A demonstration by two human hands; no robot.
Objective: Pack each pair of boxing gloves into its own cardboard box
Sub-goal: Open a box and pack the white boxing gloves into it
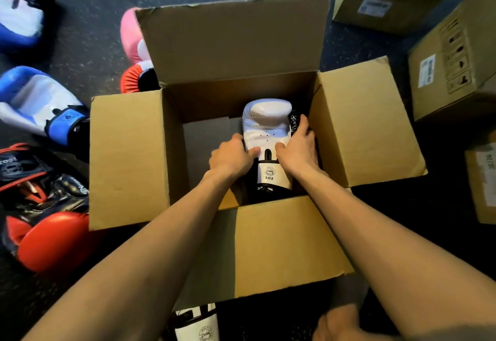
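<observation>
White glove (267, 125) inside cardboard box (236, 93)

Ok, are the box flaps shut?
No, flaps of the cardboard box stand open; left hand and right hand grip the white glove inside.

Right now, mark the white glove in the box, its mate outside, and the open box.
white glove (267, 120), head view, padded fist end
second white glove (197, 326), head view, its cuff
open cardboard box (268, 246), head view, near flap

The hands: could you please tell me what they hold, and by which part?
Left hand and right hand grip the white glove's sides, above the cuff.
</observation>
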